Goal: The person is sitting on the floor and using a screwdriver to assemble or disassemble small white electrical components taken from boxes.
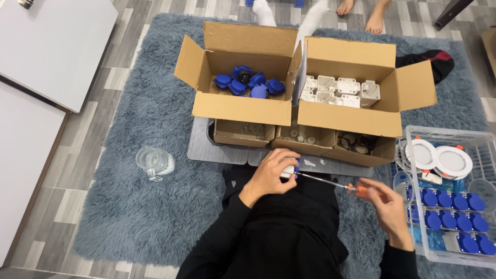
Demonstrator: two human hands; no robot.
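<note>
sitting on a grey shag rug (129, 206), the person curls the left hand (268, 173) around a small white and blue part (289, 169) held in the lap just below the small cardboard trays (299, 139). the right hand (387, 204) pinches the orange handle of a screwdriver (336, 183), its tip touching that part. a clear crate (454, 206) of blue caps stands just beside the right hand.

The one camera sits on my head and looks almost straight down past my chest, close over my lap. It faces forward across the grey rug (129, 206) toward the cardboard boxes (305, 93), with bare floor (93, 150) at the edges.
</note>
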